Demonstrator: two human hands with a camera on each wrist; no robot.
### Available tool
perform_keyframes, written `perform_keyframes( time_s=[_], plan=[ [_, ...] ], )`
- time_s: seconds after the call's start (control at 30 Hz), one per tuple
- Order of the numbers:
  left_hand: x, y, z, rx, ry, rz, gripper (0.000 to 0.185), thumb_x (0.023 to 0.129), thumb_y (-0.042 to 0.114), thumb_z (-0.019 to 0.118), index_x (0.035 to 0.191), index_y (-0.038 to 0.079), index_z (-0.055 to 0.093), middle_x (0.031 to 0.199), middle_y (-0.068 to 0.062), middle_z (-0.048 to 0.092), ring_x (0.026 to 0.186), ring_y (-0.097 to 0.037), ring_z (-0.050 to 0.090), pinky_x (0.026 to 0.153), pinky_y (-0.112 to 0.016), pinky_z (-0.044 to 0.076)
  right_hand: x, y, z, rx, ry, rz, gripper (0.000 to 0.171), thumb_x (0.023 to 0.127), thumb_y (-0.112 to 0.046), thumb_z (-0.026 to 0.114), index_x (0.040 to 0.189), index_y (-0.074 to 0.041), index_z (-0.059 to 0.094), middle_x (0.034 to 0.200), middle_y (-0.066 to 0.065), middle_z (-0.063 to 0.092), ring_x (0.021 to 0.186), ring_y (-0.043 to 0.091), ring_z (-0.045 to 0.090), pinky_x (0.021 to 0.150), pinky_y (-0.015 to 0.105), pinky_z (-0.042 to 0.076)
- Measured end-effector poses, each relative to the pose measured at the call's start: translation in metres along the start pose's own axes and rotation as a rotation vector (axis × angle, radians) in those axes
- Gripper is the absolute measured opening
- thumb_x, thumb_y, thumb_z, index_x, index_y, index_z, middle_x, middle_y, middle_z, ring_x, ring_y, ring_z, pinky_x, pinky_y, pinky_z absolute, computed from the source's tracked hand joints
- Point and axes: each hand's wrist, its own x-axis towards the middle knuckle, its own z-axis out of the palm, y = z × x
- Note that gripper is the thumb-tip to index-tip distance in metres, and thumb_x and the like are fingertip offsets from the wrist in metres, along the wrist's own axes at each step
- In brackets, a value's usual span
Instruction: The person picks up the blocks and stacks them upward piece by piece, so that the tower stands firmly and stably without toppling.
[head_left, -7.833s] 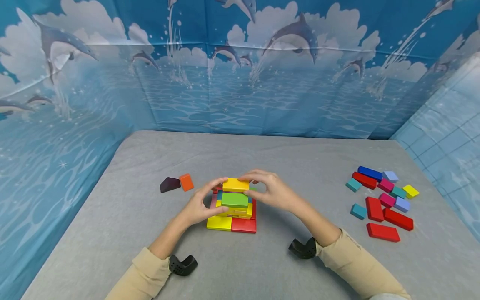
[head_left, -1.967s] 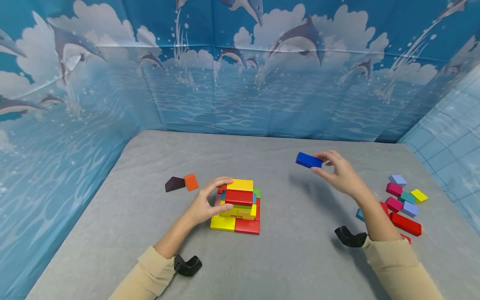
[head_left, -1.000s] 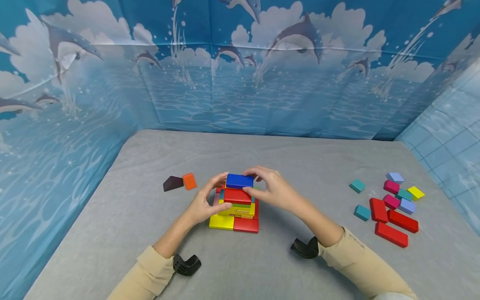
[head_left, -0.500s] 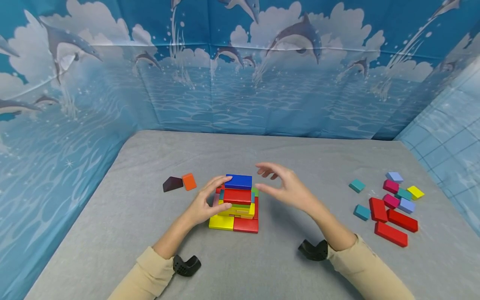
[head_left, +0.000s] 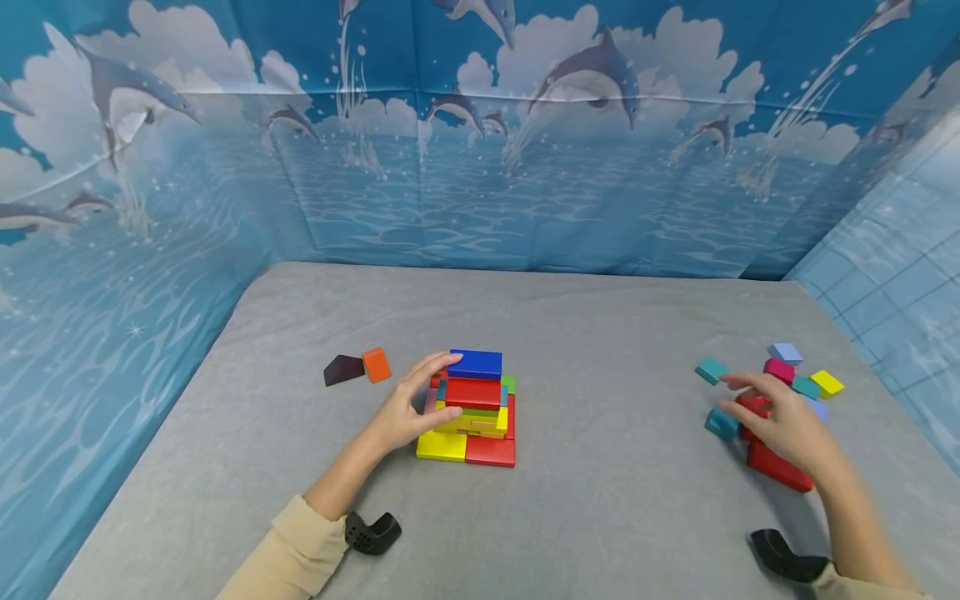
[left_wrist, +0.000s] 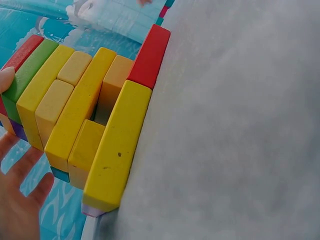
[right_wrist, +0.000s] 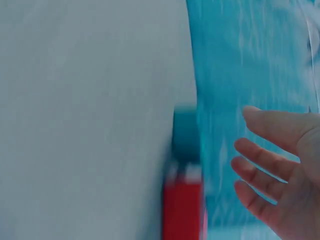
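A stepped stack of coloured wooden blocks stands mid-table, with a blue block (head_left: 476, 364) on top and a red block (head_left: 473, 392) lower at its front. Yellow blocks (left_wrist: 117, 145) show in several layers in the left wrist view. My left hand (head_left: 401, 412) rests against the stack's left side, thumb and fingers spread and barely bent. Over the loose blocks at the right hovers my right hand (head_left: 783, 421), its fingers apart and nothing between them. Beneath it lie a teal block (head_left: 722, 423) and a red block (head_left: 778, 467), partly covered by the hand.
Another teal block (head_left: 711, 370), a pink block (head_left: 780, 371), a yellow block (head_left: 827, 383) and a light blue block (head_left: 785, 353) lie around the right hand. Left of the stack are a dark block (head_left: 343, 369) and an orange block (head_left: 377, 364). A dolphin-print curtain (head_left: 465, 192) hangs behind the grey table.
My right hand brought a blue block from the right pile, set it atop the stack, let go, and moved back right. A red block also joined the stack's front. My left hand stayed beside it.
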Motion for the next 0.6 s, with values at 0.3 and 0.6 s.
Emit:
perform_keyframes(
  time_s=[0.3,0.6],
  plan=[
    [-0.001,0.000,0.000,-0.012,0.002,0.008,0.058,0.076,-0.006,0.065,0.129,-0.004,0.041,0.134,-0.023,0.038,0.121,-0.036,0.037,0.095,-0.061,0.032,-0.057,0.042,-0.016,-0.071,-0.156,0.173,0.042,0.076,-0.016,0.074,0.110,0.004,0.059,0.104,0.019,0.056,0.081,-0.004,0.047,0.055,0.017,0.045],
    [0.000,-0.001,0.001,-0.005,0.003,0.013,0.058,0.076,-0.005,0.065,0.129,-0.003,0.041,0.134,-0.022,0.039,0.121,-0.035,0.037,0.096,-0.059,0.032,-0.068,0.052,-0.019,-0.135,-0.254,0.263,0.054,0.070,-0.023,0.078,0.108,0.009,0.058,0.099,0.024,0.056,0.079,0.021,0.051,0.055,0.021,0.047]
  ],
)
